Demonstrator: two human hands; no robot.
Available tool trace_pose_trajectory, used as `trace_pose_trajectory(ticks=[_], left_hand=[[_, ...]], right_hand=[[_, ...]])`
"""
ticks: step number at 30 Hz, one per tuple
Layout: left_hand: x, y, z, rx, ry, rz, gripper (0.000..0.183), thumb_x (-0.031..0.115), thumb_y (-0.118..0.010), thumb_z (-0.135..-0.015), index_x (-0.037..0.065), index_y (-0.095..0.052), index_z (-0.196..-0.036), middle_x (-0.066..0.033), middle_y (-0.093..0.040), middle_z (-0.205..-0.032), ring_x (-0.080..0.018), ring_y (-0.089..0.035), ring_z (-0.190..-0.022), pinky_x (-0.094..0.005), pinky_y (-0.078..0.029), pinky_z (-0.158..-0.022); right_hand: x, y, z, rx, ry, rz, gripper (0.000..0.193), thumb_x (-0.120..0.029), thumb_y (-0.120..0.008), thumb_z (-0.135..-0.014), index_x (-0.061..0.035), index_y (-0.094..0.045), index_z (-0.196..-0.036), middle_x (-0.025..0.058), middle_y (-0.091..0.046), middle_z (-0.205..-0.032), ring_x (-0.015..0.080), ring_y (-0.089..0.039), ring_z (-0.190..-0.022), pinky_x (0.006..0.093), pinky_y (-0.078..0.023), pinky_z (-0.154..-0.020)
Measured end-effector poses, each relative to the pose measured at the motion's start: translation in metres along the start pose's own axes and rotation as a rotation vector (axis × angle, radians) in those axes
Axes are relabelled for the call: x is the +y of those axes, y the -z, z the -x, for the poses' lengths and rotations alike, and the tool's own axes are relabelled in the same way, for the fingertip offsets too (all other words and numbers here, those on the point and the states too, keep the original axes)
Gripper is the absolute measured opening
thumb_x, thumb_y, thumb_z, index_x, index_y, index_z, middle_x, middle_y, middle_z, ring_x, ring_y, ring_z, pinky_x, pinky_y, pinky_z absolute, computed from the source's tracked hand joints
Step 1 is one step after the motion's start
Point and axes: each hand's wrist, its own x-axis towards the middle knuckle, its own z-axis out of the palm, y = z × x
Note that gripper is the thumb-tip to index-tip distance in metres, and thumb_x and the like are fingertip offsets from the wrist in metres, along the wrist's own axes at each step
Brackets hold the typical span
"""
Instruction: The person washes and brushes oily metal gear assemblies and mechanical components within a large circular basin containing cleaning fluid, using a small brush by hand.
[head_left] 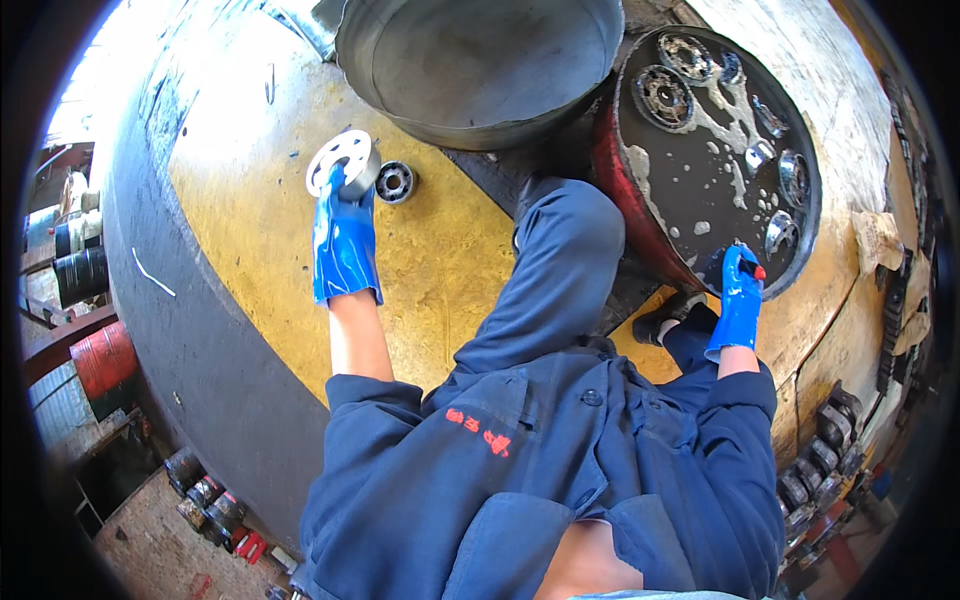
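Note:
My left hand [345,235], in a blue rubber glove, grips a bright ring-shaped metal part [362,150] over the yellow floor. Close to its right lies a smaller, darker metal bearing [396,182] with a round hole. My right hand [740,290], gloved in blue too, is closed at the near rim of a red drum [622,190]. A red-tipped thing [757,271] shows at its fingers; the rest is hidden. Dark liquid with pale foam fills the drum top, and several round metal parts [664,97] sit in it, wet and partly covered.
A large grey metal basin [480,60] stands beyond my bent knee, against the drum. At the far left are several barrels [105,360]. Rows of round metal parts [825,450] line the lower right. A pale stick [153,273] lies on the dark floor band.

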Motion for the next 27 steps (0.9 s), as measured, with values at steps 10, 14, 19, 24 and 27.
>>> trace_pose_trajectory(ticks=[10,14,19,24,27], left_hand=[[-0.106,0.105,-0.031,0.106,0.183,-0.469,0.03,0.017,-0.047,-0.105,0.011,-0.07,-0.124,-0.0023,-0.074,-0.122,-0.0159,-0.069,-0.109,-0.0261,-0.053,-0.094],[-0.146,0.12,-0.087,0.217,0.286,0.0,0.028,0.011,-0.055,-0.102,0.007,-0.069,-0.126,-0.0063,-0.073,-0.126,-0.0199,-0.071,-0.111,-0.0312,-0.057,-0.099],[-0.159,0.095,-0.13,0.341,0.3,-0.033,0.029,0.025,-0.064,-0.1,0.02,-0.071,-0.128,0.0067,-0.076,-0.119,-0.0052,-0.068,-0.102,-0.0212,-0.05,-0.081],[-0.201,0.147,-0.145,0.473,0.402,0.188,0.04,0.028,-0.067,-0.1,0.016,-0.063,-0.138,-0.0007,-0.069,-0.132,-0.0148,-0.063,-0.117,-0.0316,-0.052,-0.095],[-0.227,0.185,-0.151,0.541,0.442,0.347,0.048,0.029,-0.069,-0.1,0.013,-0.059,-0.143,-0.0051,-0.064,-0.141,-0.0206,-0.06,-0.126,-0.0379,-0.053,-0.104]], right_hand=[[0.03,0.018,-0.011,-0.188,-0.035,-0.011,0.042,-0.028,-0.058,-0.106,0.0045,-0.063,-0.132,0.0159,-0.073,-0.12,0.0243,-0.068,-0.111,0.0376,-0.053,-0.099],[0.032,0.016,-0.008,-0.162,-0.08,0.008,0.043,-0.028,-0.058,-0.106,0.0042,-0.062,-0.134,0.0163,-0.072,-0.122,0.0245,-0.067,-0.114,0.0375,-0.052,-0.101],[0.01,0.018,-0.002,-0.117,-0.13,0.03,0.043,-0.027,-0.06,-0.105,0.0037,-0.062,-0.134,0.0161,-0.071,-0.123,0.0241,-0.066,-0.115,0.037,-0.051,-0.102],[0.003,0.021,0.0,-0.094,-0.155,0.047,0.043,-0.027,-0.061,-0.105,0.0032,-0.062,-0.135,0.0158,-0.071,-0.124,0.0237,-0.066,-0.116,0.0366,-0.051,-0.103],[0.001,0.017,-0.002,-0.103,-0.155,0.049,0.042,-0.026,-0.062,-0.104,0.0029,-0.062,-0.135,0.0157,-0.071,-0.125,0.0234,-0.066,-0.117,0.0364,-0.05,-0.103]])
